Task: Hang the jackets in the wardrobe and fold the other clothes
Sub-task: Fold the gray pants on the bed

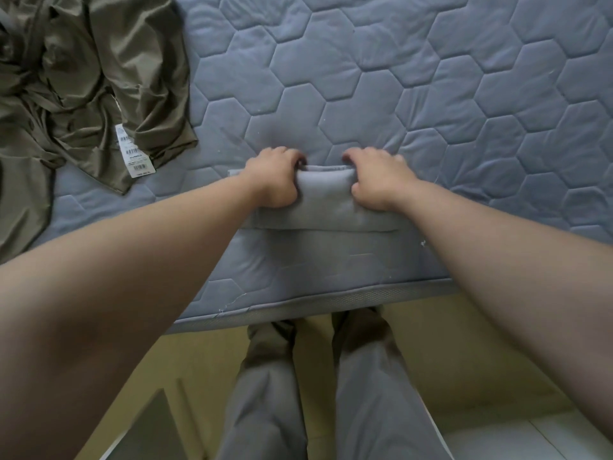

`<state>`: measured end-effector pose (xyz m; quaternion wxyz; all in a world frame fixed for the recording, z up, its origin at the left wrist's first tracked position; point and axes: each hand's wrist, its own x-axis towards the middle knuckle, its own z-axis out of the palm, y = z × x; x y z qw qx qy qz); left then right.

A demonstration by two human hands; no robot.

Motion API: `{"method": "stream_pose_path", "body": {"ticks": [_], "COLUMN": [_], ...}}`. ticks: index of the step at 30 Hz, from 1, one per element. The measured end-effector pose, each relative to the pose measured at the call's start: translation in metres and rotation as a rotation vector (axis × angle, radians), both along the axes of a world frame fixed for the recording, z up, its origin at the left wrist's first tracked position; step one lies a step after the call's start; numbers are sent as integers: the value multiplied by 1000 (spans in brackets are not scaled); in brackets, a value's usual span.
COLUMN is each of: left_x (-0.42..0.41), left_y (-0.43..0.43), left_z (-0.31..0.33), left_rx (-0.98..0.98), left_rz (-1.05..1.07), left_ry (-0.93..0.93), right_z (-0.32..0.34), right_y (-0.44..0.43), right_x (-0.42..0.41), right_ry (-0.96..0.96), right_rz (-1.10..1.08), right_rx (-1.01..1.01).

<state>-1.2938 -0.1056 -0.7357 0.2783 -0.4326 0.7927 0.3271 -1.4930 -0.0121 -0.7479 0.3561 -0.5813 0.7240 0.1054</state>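
Both hands, left and right, grip the far fold of a grey garment on the mattress, fingers curled round it; an olive jacket lies well left of the garment.

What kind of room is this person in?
Probably a bedroom. The left hand and right hand grip a folded grey garment on a bare quilted mattress, and a crumpled olive garment with shop tags lies to its left.

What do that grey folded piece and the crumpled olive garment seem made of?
The grey folded piece: soft, thick matte knit, maybe fleece or jersey; it rolls in a plump bend. The olive garment: thin woven synthetic, probably; slight sheen, sharp creases.
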Motion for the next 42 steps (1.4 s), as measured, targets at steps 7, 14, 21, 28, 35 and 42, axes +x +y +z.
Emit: {"method": "stream_pose_path", "body": {"ticks": [7,14,21,28,35,42], "left_x": [-9,9,28,46,38,15], "left_y": [0,37,78,91,108,190], "left_z": [1,55,182,267,349,427], "left_rx": [33,11,76,109,22,-43], "left_rz": [-151,-291,-401,-729,-1169,-1616], "left_ry": [-247,-138,-77,68,185,321], "right_z": [12,67,210,319,383,450], "right_y": [-10,35,99,176,252,341], "right_x": [-1,21,47,101,194,277], "right_ry": [-51,-35,-4,96,116,183], "right_rz": [63,177,15,-303,-830,-1265], "right_rx": [339,208,276,172,51,-57]}}
